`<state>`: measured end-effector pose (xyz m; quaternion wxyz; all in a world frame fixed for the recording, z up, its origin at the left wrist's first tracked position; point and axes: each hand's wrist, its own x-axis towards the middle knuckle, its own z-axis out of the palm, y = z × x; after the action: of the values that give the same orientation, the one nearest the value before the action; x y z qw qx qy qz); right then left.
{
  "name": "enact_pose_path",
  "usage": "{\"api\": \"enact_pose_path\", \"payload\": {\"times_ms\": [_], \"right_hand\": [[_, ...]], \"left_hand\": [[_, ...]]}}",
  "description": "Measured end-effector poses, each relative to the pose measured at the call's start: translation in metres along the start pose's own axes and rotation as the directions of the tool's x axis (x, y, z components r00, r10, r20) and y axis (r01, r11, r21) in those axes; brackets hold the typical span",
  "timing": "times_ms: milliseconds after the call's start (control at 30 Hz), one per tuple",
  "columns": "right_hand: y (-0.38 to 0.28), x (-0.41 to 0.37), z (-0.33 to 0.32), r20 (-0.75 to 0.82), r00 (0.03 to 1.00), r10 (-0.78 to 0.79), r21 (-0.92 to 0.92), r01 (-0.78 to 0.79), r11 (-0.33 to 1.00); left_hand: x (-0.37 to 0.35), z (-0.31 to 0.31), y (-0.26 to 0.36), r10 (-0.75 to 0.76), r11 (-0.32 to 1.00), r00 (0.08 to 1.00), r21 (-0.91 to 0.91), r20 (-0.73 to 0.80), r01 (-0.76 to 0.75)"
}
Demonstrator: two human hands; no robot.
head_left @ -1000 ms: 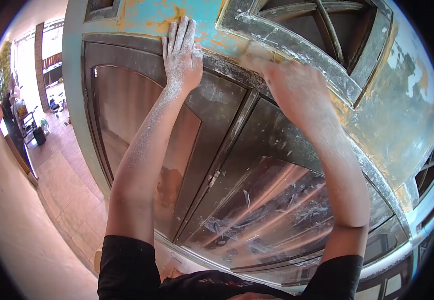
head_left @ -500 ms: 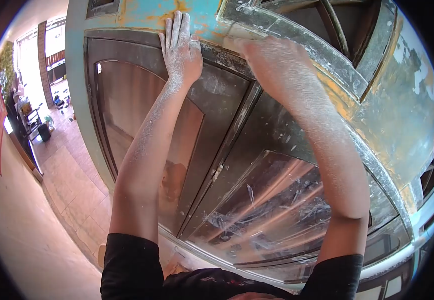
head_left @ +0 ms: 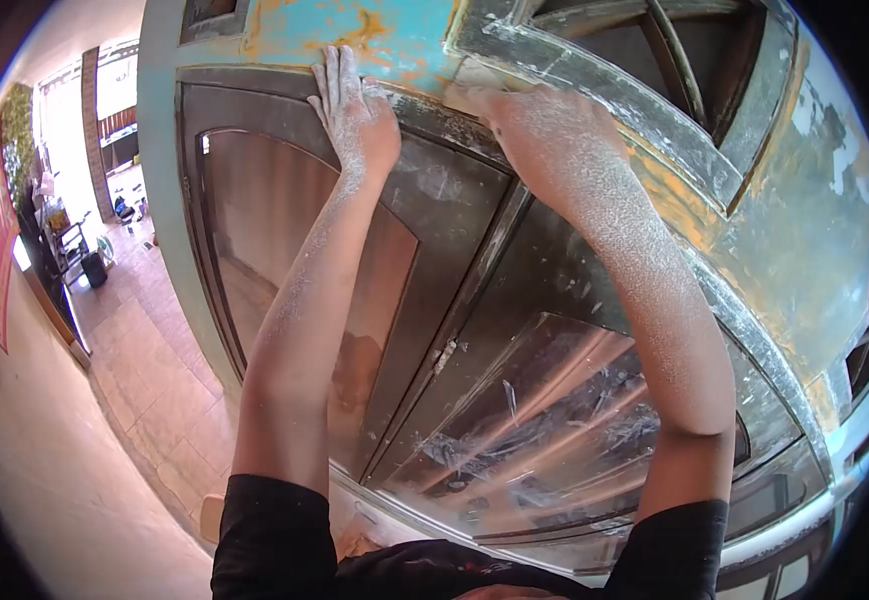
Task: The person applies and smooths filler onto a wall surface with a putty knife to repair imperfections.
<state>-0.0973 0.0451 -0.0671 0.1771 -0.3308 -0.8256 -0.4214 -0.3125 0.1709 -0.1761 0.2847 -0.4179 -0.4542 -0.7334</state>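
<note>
My left hand (head_left: 356,110), dusted with white powder, rests with its fingers spread on the top edge of a dark wooden door frame (head_left: 254,78). To its right, my right hand (head_left: 544,125) is closed over a small pale piece (head_left: 466,92) at the upper edge of the same frame, below the carved dark panel. What exactly the piece is cannot be made out. White dust covers the right forearm too. Beneath both arms are the dark double doors (head_left: 444,170) with glass panes.
A turquoise wall (head_left: 409,45) with orange patches lies above the frame. An openwork wooden vent (head_left: 669,60) is at the upper right. On the left are a tiled floor (head_left: 154,370), a pale wall (head_left: 34,430) and a bright doorway with several objects near it.
The whole view has shifted slightly down and right. Both hands remain at the frame's upper edge, and the pale piece still shows at my right fingertips.
</note>
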Motion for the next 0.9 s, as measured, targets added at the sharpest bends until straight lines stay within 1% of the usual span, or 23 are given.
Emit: {"api": "enact_pose_path", "payload": {"times_ms": [133,200,233,300,333,400,467,533,567,600,633,667,733,800,900], "right_hand": [[-0.010,0.015,0.001,0.036,0.999,0.003,0.019,-0.004,1.000],[-0.017,0.022,0.002,0.004,0.999,-0.052,-0.096,0.052,0.994],[-0.016,0.019,0.004,0.003,0.999,-0.052,-0.092,0.052,0.994],[-0.012,0.012,0.005,-0.085,0.993,-0.081,-0.058,0.076,0.995],[-0.012,0.014,0.003,-0.087,0.993,-0.083,-0.064,0.078,0.995],[-0.014,0.018,-0.001,0.050,0.998,-0.044,-0.034,0.045,0.998],[-0.023,0.030,0.002,0.039,0.998,-0.051,-0.010,0.052,0.999],[-0.026,0.033,0.005,0.027,0.998,-0.057,0.012,0.057,0.998],[-0.029,0.033,0.008,-0.002,0.999,-0.055,-0.061,0.054,0.997],[-0.032,0.032,0.009,-0.028,0.998,-0.051,-0.130,0.047,0.990],[-0.033,0.030,0.009,-0.027,0.998,-0.052,-0.128,0.048,0.991],[-0.031,0.028,0.006,-0.011,0.999,-0.048,-0.105,0.047,0.993],[-0.033,0.032,0.002,0.008,0.998,-0.054,-0.086,0.055,0.995],[-0.036,0.039,0.000,0.117,0.993,-0.033,-0.094,0.044,0.995],[-0.036,0.034,-0.002,0.104,0.994,-0.043,-0.087,0.052,0.995]], "left_hand": [[0.000,0.002,0.002,-0.037,0.998,0.999,0.042,0.008,0.037],[0.001,0.003,0.003,-0.040,0.998,0.999,0.047,0.001,0.040],[0.001,0.003,0.002,-0.045,0.998,0.999,0.049,-0.003,0.045],[-0.001,0.003,0.001,-0.062,0.997,0.998,0.044,-0.005,0.062],[0.000,0.004,0.001,-0.082,0.996,0.997,0.037,-0.012,0.082],[0.001,0.006,-0.001,-0.101,0.994,0.995,0.031,-0.025,0.102],[-0.002,0.007,-0.007,-0.121,0.992,0.992,0.035,-0.028,0.122],[0.000,0.010,-0.014,-0.074,0.978,0.997,0.195,-0.014,0.076],[0.000,0.011,-0.018,-0.077,0.977,0.997,0.200,-0.018,0.079],[0.000,0.010,-0.016,-0.110,0.974,0.994,0.199,-0.017,0.112],[0.000,0.010,-0.014,-0.141,0.971,0.990,0.195,-0.015,0.142],[0.001,0.009,-0.012,-0.142,0.971,0.990,0.194,-0.022,0.144],[0.000,0.007,-0.008,-0.187,0.978,0.981,0.089,-0.044,0.190],[0.001,0.004,-0.006,-0.190,0.977,0.981,0.093,-0.050,0.194],[0.001,0.004,-0.003,-0.205,0.975,0.978,0.082,-0.043,0.208]]}}
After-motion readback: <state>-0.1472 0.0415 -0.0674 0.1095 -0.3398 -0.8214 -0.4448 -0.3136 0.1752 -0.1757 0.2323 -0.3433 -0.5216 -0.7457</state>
